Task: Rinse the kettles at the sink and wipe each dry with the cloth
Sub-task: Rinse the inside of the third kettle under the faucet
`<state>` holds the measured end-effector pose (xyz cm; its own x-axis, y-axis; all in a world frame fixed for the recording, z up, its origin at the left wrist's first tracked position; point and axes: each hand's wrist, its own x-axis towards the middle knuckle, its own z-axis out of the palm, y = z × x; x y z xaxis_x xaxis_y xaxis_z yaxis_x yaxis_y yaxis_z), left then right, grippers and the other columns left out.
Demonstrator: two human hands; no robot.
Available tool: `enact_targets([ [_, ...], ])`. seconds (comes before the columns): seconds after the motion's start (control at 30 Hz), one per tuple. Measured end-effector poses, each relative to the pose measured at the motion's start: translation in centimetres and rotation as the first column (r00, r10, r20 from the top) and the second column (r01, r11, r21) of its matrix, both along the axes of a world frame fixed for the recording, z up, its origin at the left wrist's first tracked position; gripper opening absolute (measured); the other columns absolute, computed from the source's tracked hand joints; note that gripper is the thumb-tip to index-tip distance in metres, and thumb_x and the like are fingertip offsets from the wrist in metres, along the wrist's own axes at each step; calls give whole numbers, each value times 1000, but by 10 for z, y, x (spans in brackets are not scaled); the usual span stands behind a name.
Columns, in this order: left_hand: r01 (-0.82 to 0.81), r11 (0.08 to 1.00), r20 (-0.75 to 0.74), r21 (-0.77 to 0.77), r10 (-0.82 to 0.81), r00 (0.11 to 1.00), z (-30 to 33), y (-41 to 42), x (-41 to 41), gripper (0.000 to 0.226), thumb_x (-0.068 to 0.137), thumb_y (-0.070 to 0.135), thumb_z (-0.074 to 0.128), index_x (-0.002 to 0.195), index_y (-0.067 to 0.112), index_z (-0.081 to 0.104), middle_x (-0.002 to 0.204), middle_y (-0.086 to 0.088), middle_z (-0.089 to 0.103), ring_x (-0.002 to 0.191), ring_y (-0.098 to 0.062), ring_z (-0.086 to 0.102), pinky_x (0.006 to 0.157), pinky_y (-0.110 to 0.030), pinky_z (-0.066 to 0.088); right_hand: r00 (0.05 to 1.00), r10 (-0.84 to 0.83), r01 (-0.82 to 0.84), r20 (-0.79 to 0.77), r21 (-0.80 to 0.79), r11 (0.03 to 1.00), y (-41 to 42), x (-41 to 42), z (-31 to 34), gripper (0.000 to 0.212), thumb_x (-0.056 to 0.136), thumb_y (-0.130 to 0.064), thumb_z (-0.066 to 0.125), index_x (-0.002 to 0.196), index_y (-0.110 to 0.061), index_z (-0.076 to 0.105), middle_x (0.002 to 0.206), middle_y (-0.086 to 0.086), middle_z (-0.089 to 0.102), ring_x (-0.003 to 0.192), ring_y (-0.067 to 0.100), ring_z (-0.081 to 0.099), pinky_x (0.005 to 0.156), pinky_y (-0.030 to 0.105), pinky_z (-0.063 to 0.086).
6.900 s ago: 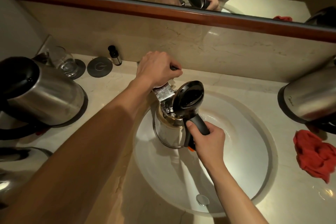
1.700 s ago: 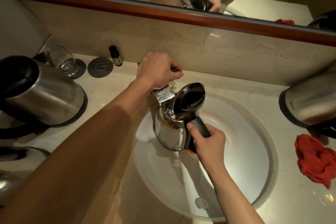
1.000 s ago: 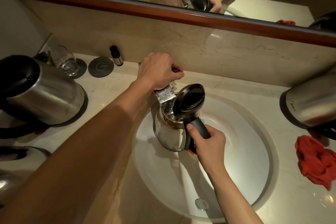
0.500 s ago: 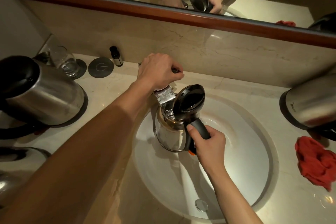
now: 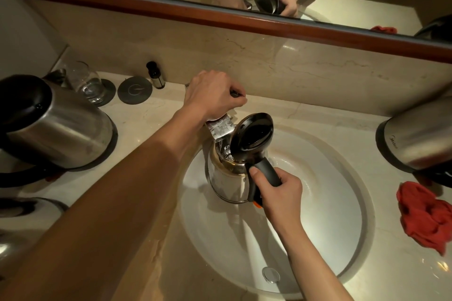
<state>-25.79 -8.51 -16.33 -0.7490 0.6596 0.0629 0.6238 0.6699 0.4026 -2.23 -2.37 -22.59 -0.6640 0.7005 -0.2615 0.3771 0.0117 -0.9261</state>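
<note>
A steel kettle with its black lid flipped up stands in the white sink under the chrome tap spout. Water runs from the spout into the kettle's mouth. My right hand grips the kettle's black handle. My left hand is curled around the tap lever behind the spout. A red cloth lies crumpled on the counter at the right.
A steel kettle stands at the left on the marble counter, another kettle at the right edge, a third kettle at the lower left. A glass, a round coaster and a small bottle sit by the backsplash. A mirror hangs above.
Nothing has visibly moved; both hands keep their hold and the kettle stays under the tap.
</note>
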Motion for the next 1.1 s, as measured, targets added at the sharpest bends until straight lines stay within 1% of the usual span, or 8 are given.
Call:
enact_targets([
  [0.1, 7, 1000, 2, -3, -7, 1000, 0, 0, 0, 19, 89, 48, 62, 96, 40, 77, 98, 15, 75, 96, -17, 65, 85, -31, 41, 1000, -4, 4, 1, -5, 1000, -1, -1, -2, 51, 63, -56, 73, 49, -17, 45, 49, 2, 37, 52, 19, 36, 56, 35, 33],
  [0.23, -6, 1000, 16, -12, 6, 1000, -1, 0, -1, 20, 87, 51, 61, 95, 41, 77, 96, 15, 75, 95, -18, 66, 85, -34, 48, 1000, -4, 4, 12, -28, 1000, 1, -1, -4, 48, 64, -56, 75, 46, -22, 47, 50, 6, 40, 52, 22, 40, 56, 40, 37],
  [0.43, -9, 1000, 22, -24, 10, 1000, -2, 0, -2, 21, 86, 54, 61, 96, 43, 76, 95, 17, 75, 94, -17, 66, 86, -37, 53, 1000, 1, -1, 9, 3, 1000, 1, -1, -3, 48, 63, -58, 73, 46, -23, 46, 49, 3, 38, 52, 20, 37, 56, 37, 34],
  [0.6, 4, 1000, 19, -11, -3, 1000, -3, 0, -2, 20, 86, 52, 61, 94, 42, 76, 96, 16, 75, 95, -18, 66, 86, -36, 52, 1000, 7, -7, -2, -5, 1000, 1, -1, -1, 38, 67, -50, 75, 43, -30, 55, 45, -8, 41, 51, 21, 41, 56, 36, 36],
  [0.63, 1, 1000, 20, -11, -1, 1000, -3, 0, -2, 21, 85, 53, 61, 94, 42, 76, 96, 16, 75, 95, -18, 66, 86, -37, 52, 1000, 8, -8, -3, -5, 1000, 1, -1, -1, 38, 68, -50, 75, 43, -30, 55, 45, -8, 41, 51, 21, 41, 56, 37, 36],
  [0.77, -12, 1000, 31, -11, 12, 999, -5, 0, -3, 23, 82, 56, 59, 94, 45, 75, 95, 17, 75, 95, -18, 66, 83, -40, 54, 1000, -13, 13, 7, -14, 1000, 1, -2, -4, 45, 64, -56, 75, 45, -24, 50, 50, 4, 40, 52, 21, 40, 55, 39, 36],
  [0.93, -7, 1000, 24, -11, 7, 1000, -5, 0, -4, 22, 84, 55, 60, 94, 44, 76, 95, 16, 75, 95, -19, 66, 84, -38, 53, 1000, -6, 6, 2, -27, 1000, 1, -1, -3, 39, 65, -55, 74, 44, -28, 55, 48, -3, 42, 53, 22, 42, 56, 40, 38],
  [1.1, -5, 1000, 13, -8, 5, 1000, -5, 0, -4, 20, 86, 53, 62, 95, 43, 76, 97, 17, 75, 95, -17, 66, 85, -35, 51, 1000, -8, 8, 1, -27, 1000, 0, -1, -3, 43, 65, -55, 75, 45, -25, 50, 49, 1, 39, 53, 22, 40, 55, 40, 36],
])
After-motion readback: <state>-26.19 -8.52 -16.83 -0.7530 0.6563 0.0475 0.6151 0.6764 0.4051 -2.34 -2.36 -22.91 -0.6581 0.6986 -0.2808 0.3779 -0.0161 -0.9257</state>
